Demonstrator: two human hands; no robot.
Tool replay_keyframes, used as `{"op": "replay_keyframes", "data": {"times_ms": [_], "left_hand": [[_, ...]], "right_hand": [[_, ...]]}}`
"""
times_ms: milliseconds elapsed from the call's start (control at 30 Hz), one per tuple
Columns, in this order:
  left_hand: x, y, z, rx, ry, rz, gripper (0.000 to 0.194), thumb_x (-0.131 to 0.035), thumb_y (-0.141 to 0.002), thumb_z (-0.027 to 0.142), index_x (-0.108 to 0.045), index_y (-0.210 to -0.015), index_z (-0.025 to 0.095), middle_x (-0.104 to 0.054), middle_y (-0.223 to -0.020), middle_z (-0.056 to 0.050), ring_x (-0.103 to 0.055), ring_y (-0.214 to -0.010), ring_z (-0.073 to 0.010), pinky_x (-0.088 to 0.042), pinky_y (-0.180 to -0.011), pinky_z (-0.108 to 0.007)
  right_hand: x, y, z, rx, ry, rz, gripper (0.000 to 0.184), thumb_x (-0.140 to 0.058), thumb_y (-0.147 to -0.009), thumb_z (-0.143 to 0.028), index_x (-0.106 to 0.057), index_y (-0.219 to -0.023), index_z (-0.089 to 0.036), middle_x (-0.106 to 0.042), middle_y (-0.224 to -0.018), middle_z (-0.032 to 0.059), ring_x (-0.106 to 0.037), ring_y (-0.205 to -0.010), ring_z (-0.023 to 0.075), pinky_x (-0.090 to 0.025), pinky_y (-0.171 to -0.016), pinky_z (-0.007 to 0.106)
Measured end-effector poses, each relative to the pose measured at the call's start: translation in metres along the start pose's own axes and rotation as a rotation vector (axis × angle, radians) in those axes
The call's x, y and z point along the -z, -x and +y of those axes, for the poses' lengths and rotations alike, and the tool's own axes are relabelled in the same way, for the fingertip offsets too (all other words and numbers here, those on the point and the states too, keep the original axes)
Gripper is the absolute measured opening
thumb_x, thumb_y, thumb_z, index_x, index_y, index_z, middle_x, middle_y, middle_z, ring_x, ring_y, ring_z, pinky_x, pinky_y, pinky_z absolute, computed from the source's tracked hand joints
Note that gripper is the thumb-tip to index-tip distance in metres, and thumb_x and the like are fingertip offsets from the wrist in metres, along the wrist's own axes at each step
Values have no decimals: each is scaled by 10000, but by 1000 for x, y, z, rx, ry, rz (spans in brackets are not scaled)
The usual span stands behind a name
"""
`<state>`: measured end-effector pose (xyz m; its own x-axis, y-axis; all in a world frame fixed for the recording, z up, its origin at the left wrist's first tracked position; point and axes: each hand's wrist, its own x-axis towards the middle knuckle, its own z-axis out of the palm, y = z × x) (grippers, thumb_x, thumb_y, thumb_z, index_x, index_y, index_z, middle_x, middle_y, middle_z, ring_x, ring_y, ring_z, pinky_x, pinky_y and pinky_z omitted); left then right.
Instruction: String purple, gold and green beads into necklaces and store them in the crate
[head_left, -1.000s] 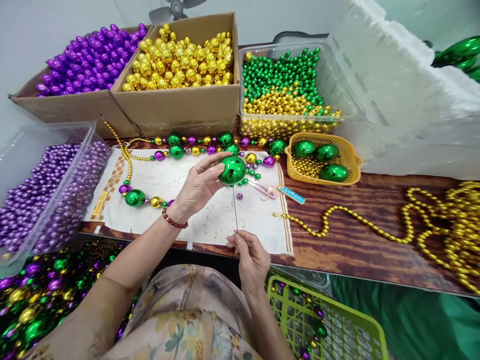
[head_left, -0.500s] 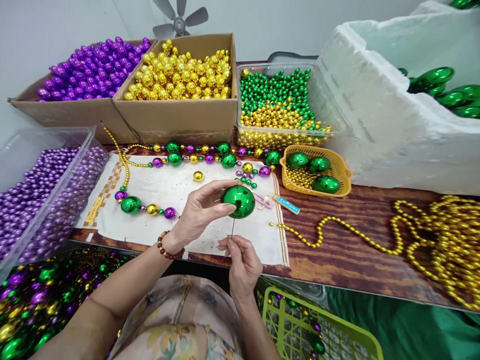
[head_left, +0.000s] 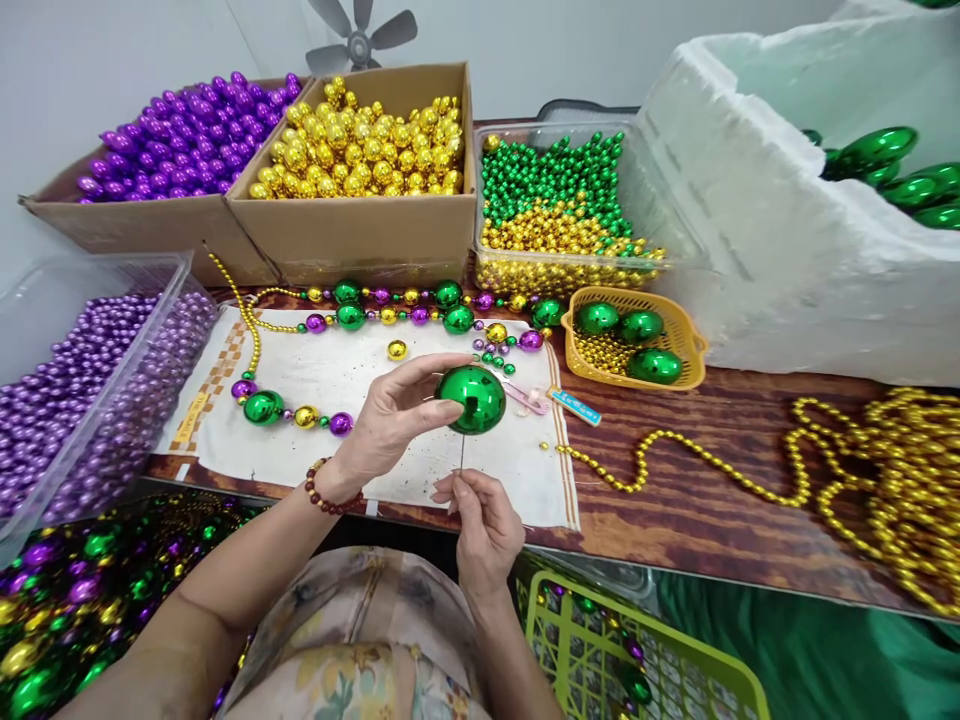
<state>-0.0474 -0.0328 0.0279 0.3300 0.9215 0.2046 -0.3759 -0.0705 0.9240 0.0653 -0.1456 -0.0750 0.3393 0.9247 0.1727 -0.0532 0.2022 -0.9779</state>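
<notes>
**Green bead (head_left: 471,400) down closer to the right hand (head_left: 487,525)!**

A second ago I had it higher, with more of the thin rod (head_left: 463,455) showing; that stretch has shortened, and a loose gold bead (head_left: 397,350) has come clear of the left hand (head_left: 384,430).

Here's my feed now: the green bead is up in the air above the white cloth (head_left: 525,490), and the left hand has it gripped from the side, thumb across the front. Right below, the right hand pinches the rod between thumb and finger. The rod meets the bead's underside; how far it runs inside, I can't tell.

Just behind the bead I've got small green beads (head_left: 499,362) on the cloth, and beside them a pink tool (head_left: 529,398), partly hidden. A beaded strand (head_left: 349,316) runs along the cloth's far edge.

Out to the right, a yellow basket (head_left: 634,382) holds three big green beads over small gold ones, and a gold chain (head_left: 712,470) snakes across the wooden table (head_left: 720,405). At the back, one cardboard box (head_left: 352,230) brims with gold beads, next to a clear tub (head_left: 664,200) of green and gold.
</notes>
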Motion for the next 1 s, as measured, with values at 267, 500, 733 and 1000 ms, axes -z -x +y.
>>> {"op": "replay_keyframes", "data": {"times_ms": [267,500,733,1000], "left_hand": [[-5,2,8,19,-65,-5,354,-828,-811,318,-762,-1159,310,-728,-1198,-45,-677,-1093,-204,-575,-944,-314],[-7,9,2,116,-132,-89,468,-828,-811,283,-706,-1263,304,-697,-1259,-67,-681,-1073,-203,-576,-924,-316],[23,-4,-20,86,-536,52,327,-659,-949,349,-697,-1248,222,-682,-1247,-112,-664,-1089,-200,-544,-937,-332],[19,-18,-71,96,-1298,-240,252,-494,-979,202,-705,-1115,180,-672,-1092,-106,-629,-910,-221,-482,-801,-328]], "right_hand": [[-7,-14,-6,-8,-44,7,135,-589,-1002,-273,-693,-991,-186,-716,-728,10,-682,-592,137,-510,-548,252],[-6,-25,-16,-80,-82,-47,170,-603,-992,-332,-686,-992,-184,-746,-814,41,-693,-624,147,-487,-539,246],[33,-16,2,-278,-153,261,256,-775,-816,-389,-711,-780,-143,-758,-742,87,-648,-519,159,-454,-489,261],[63,-15,17,-242,-4,306,249,-777,-808,-382,-761,-773,-136,-715,-656,54,-584,-519,134,-443,-494,251]]}}
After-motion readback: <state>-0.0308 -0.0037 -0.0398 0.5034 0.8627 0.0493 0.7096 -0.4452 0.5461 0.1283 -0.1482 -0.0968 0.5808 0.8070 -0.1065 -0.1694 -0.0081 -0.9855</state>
